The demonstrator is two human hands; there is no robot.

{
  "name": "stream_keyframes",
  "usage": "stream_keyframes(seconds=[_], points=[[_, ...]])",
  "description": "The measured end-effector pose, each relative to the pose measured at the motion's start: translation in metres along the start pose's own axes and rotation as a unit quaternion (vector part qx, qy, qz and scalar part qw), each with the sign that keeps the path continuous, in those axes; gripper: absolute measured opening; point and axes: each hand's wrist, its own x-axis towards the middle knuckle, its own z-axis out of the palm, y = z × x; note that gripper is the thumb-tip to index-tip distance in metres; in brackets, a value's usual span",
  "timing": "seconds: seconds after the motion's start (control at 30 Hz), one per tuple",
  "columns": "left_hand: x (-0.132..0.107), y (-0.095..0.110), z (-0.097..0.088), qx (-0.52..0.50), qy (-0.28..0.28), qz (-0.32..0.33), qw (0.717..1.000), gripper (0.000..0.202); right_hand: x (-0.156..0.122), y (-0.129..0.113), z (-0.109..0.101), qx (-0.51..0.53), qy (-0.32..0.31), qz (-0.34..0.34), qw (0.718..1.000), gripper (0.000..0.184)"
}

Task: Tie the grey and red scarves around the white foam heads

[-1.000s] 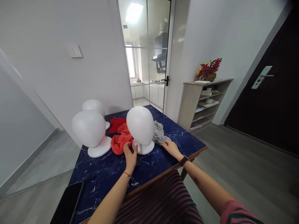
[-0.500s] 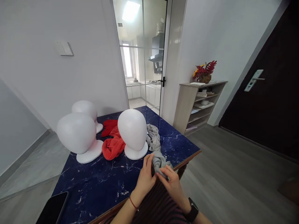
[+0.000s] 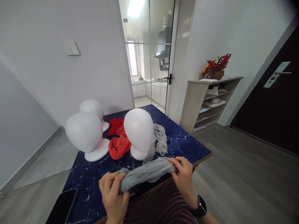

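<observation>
A thin grey scarf (image 3: 149,171) is stretched sideways between my two hands, just above the table's front edge. My left hand (image 3: 113,194) is closed round its left end, and my right hand (image 3: 183,172) pinches the right part. More of the grey cloth trails back to a crumpled heap on the table. Beside that heap stands a white foam head (image 3: 139,130) on a round base. A bunched red scarf (image 3: 119,146) lies to the left of this head, partly behind it.
Two more white foam heads, a near one (image 3: 84,132) and a far one (image 3: 92,109), stand on the left of the blue marbled table (image 3: 107,177). A black phone (image 3: 62,207) lies at the front left corner. A shelf unit (image 3: 193,102) stands beyond the right side.
My hands were close together on the bunched grey scarf. They have moved apart, mainly my left hand to the left, pulling the scarf out lengthwise. The view has shifted slightly.
</observation>
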Motion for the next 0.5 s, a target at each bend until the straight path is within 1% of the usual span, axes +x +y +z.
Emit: stream_keyframes(seconds=[0.03, 0.07, 0.1, 0.13, 0.2, 0.23, 0.27, 0.3, 0.33, 0.37, 0.43, 0.5], points=[[0.003, 0.002, -0.008, -0.034, 0.018, -0.041, 0.998, 0.027, 0.009, -0.001, -0.005, 0.038, 0.034, 0.013, 0.999, 0.034], [0.006, 0.003, -0.016, -0.087, 0.027, -0.096, 0.991, 0.023, 0.017, -0.003, -0.01, 0.088, 0.063, 0.029, 0.994, 0.031], [0.011, 0.004, -0.023, -0.151, 0.031, -0.161, 0.975, 0.017, 0.025, -0.005, -0.015, 0.146, 0.082, 0.051, 0.985, 0.029], [0.016, 0.003, -0.03, -0.213, 0.034, -0.226, 0.95, 0.012, 0.032, -0.006, -0.02, 0.207, 0.093, 0.081, 0.971, 0.027], [0.024, -0.003, -0.042, -0.289, 0.06, -0.342, 0.892, 0.008, 0.045, -0.008, -0.028, 0.316, 0.098, 0.164, 0.929, 0.024], [0.027, -0.009, -0.047, -0.297, 0.072, -0.387, 0.87, 0.01, 0.051, -0.008, -0.031, 0.361, 0.095, 0.206, 0.905, 0.025], [0.029, -0.015, -0.051, -0.29, 0.076, -0.421, 0.856, 0.014, 0.057, -0.007, -0.035, 0.398, 0.091, 0.24, 0.881, 0.027], [0.029, -0.022, -0.054, -0.279, 0.063, -0.445, 0.849, 0.017, 0.063, -0.006, -0.038, 0.424, 0.087, 0.262, 0.863, 0.03], [0.028, -0.03, -0.057, -0.266, 0.036, -0.459, 0.847, 0.021, 0.07, -0.003, -0.042, 0.44, 0.084, 0.272, 0.852, 0.032], [0.026, -0.038, -0.06, -0.254, 0.003, -0.465, 0.848, 0.024, 0.078, 0.0, -0.045, 0.446, 0.079, 0.276, 0.848, 0.034], [0.021, -0.052, -0.062, -0.223, -0.056, -0.448, 0.864, 0.032, 0.095, 0.01, -0.052, 0.447, 0.059, 0.284, 0.846, 0.041], [0.016, -0.064, -0.061, -0.183, -0.079, -0.406, 0.892, 0.037, 0.11, 0.024, -0.057, 0.459, 0.01, 0.297, 0.837, 0.056]])
